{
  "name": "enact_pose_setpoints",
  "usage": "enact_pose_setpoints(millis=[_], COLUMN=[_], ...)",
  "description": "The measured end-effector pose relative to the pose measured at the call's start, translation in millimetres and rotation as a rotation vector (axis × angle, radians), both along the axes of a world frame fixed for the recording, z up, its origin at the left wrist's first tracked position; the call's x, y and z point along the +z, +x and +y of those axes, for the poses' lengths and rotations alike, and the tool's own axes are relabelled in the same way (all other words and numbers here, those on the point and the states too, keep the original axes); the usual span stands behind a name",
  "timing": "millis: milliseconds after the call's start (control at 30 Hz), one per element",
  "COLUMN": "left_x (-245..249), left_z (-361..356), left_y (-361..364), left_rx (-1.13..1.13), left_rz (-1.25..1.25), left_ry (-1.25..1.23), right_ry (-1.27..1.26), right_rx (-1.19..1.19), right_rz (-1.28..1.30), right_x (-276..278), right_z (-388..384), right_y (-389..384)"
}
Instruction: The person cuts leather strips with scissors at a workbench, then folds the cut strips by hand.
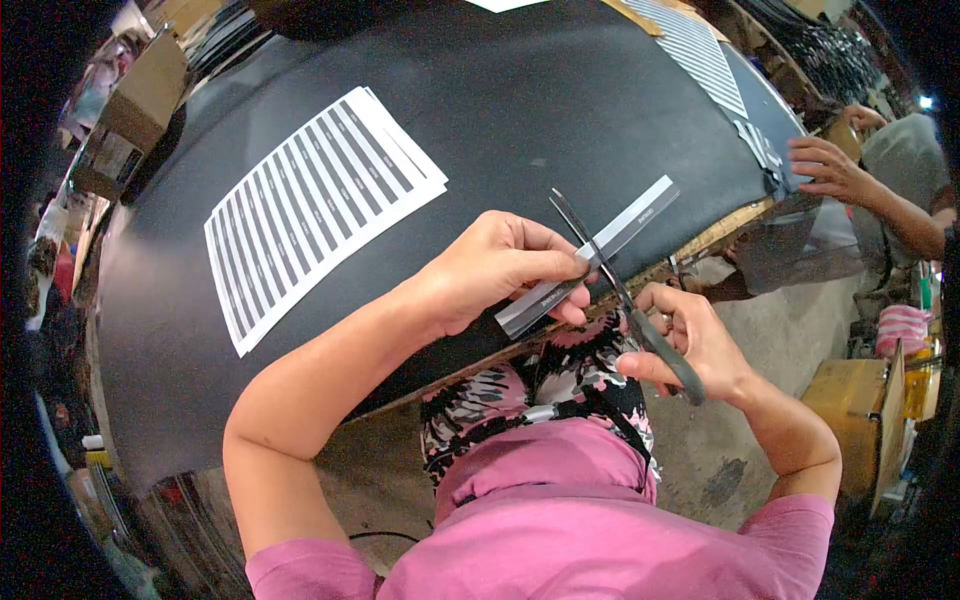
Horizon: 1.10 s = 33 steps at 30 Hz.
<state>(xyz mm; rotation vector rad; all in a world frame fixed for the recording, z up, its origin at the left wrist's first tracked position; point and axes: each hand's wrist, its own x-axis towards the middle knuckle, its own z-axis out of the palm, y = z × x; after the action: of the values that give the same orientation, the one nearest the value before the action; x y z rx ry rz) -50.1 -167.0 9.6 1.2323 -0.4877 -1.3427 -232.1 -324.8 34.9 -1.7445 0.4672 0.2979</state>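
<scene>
My left hand (515,262) pinches a narrow black-and-white printed paper strip (630,222) near its middle, above the table's front edge. One end of the strip points up to the right, the other down to the left. In my right hand (690,340) is a pair of scissors (648,335) with dark handles, my thumb and fingers closed round them. Their blades cross the strip just right of my left fingertips. Whether the blades are fully closed I cannot make out. To the left on the table lie stacked paper sheets (320,210) printed with dark stripes.
The black tabletop (500,110) has a worn front edge. More striped sheets (690,50) and a few cut strips (760,150) lie at the right. Another person's hand (830,170) is beside them. Cardboard boxes (140,110) stand at left; a yellowish box (850,410) stands low right.
</scene>
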Motion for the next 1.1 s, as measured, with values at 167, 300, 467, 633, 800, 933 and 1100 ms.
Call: enact_pose_setpoints(millis=[167, 300, 467, 633, 800, 933, 1100], left_x=[1.1, -1.9, 1.6, -0.2, 0.8, -7.9, -7.9], left_z=[1.2, 0.4, 1.8, 2.5, 6.0, 4.6, 4.2], left_y=[7.0, 14.0, 22.6, 31.2, 49.1, 55.6, 52.0], left_rx=[0.002, 0.022, 0.045, 0.068, 0.094, 0.137, 0.189], left_rz=[-0.016, -0.031, -0.034, 0.016, 0.044, 0.031, 0.003], left_ry=[-0.013, 0.005, 0.029, 0.058, -0.013, -0.044, -0.063], right_ry=[0.079, -0.037, 0.045, -0.024, -0.627, -0.876, -0.856], right_rx=[-0.027, 0.017, -0.017, 0.027, 0.070, 0.085, 0.240], right_rz=[-0.072, -0.058, -0.050, 0.059, -0.320, -0.374, -0.304], right_x=[-1.7, -1.9, 8.8, 7.0, 19.2, 28.6, 23.5], right_z=[0.7, -5.0, -4.9, -12.8, -45.7, -67.9, -63.7], right_y=[7.1, 14.8, 28.3, 41.6, 67.1, 91.4, 106.9])
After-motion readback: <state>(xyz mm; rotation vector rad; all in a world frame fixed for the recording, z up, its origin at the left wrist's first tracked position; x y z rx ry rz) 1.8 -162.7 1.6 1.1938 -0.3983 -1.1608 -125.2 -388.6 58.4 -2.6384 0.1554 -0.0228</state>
